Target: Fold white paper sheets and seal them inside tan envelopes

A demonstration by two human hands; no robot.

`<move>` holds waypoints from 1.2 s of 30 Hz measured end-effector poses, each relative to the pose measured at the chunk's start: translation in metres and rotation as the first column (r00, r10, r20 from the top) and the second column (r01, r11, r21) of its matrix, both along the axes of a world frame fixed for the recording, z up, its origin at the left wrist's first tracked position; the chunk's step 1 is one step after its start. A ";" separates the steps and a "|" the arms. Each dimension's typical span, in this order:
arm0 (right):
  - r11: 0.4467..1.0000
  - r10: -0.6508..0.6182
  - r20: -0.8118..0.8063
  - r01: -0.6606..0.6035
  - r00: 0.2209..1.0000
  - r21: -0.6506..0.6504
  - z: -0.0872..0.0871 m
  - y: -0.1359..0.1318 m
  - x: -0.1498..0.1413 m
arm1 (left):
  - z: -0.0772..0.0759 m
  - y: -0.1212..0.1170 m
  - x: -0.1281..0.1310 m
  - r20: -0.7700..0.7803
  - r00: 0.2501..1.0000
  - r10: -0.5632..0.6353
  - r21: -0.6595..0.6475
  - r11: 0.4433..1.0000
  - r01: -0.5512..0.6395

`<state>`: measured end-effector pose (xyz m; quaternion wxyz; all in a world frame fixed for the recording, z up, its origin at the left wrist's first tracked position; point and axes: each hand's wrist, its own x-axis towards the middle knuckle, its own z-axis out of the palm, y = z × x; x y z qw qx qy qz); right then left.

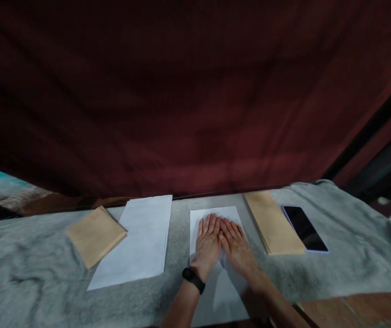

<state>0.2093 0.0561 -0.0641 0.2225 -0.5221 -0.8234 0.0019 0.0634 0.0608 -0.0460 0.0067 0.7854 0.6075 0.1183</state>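
Head view shows the left hand [209, 243] and right hand [238, 250] laid flat, fingers straight and gripping nothing, on the white paper [220, 291] midway along the grey cloth [180, 228] (likely a soft base), where uneven pressure could crease or skew the paper.

middle sheet [225, 294] — partly hidden under left hand [209, 243], right hand [235, 243] | forearms [183, 301] — cut at bottom edge

Free cloth [179, 255] strips beside both hands [209, 243], white sheets [140, 246] and brown stack [277, 225] beyond.
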 end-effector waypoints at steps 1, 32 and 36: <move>1.000 0.015 0.006 -0.015 1.000 0.006 -0.002 0.000 -0.003 | -0.003 0.001 0.002 -0.004 1.000 0.000 -0.015 1.000 0.000; 0.997 0.079 0.026 -0.080 0.997 0.019 -0.006 -0.028 0.036 | 0.008 -0.053 -0.025 -0.026 1.000 0.003 0.021 1.000 -0.002; 0.990 0.142 0.075 -0.143 0.987 0.008 -0.006 -0.039 0.041 | 0.005 -0.071 -0.015 0.005 0.994 -0.106 -0.038 0.994 0.106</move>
